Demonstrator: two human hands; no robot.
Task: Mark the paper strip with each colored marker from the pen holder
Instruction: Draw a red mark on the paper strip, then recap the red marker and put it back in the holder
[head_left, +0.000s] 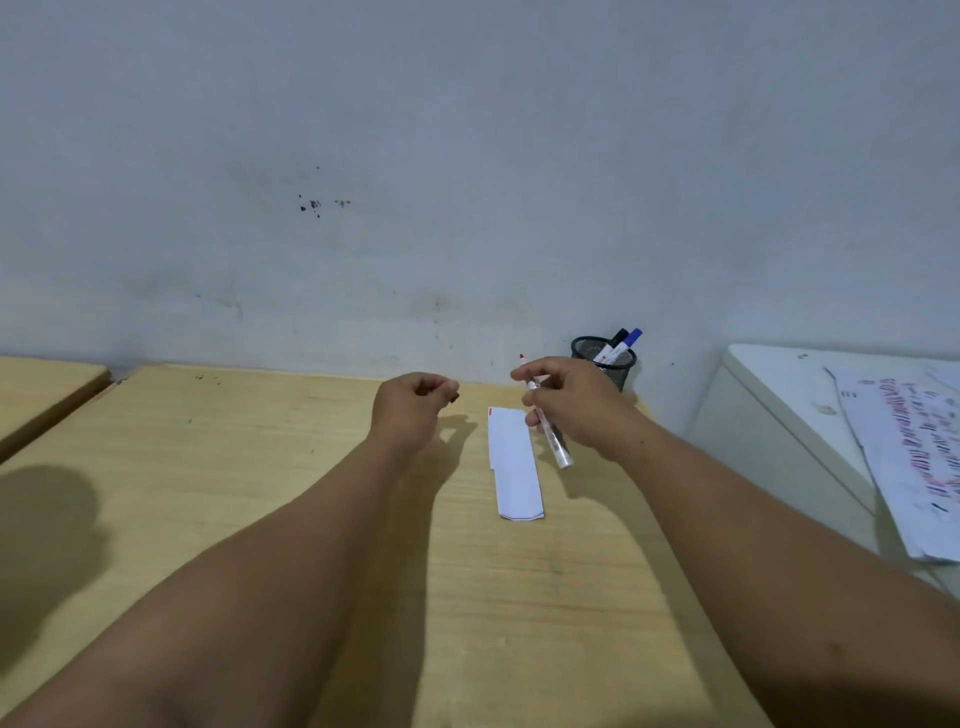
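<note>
The right hand grips a red marker around the middle of its barrel. The marker is uncapped, its red tip pointing up and away from the person, its silver-looking rear end slanting down toward the table. The marker is held clear of the surface.

The left hand is curled closed, raised above the table to the left of the right hand. A small red object shows at its fingertips — most likely the red cap, though it is too small to confirm.

The paper strip lies flat on the table between the two hands, nearer the right hand and just below it. It is white, long axis running away from the person. A short red mark sits at its far left corner.

The pen holder — a black mesh cup — stands upright just behind the right hand, close to the wall. It contains a blue-capped marker and a black-capped marker, both leaning right.

Well to the right of the right hand, marked paper sheets rest on a white surface.
</note>
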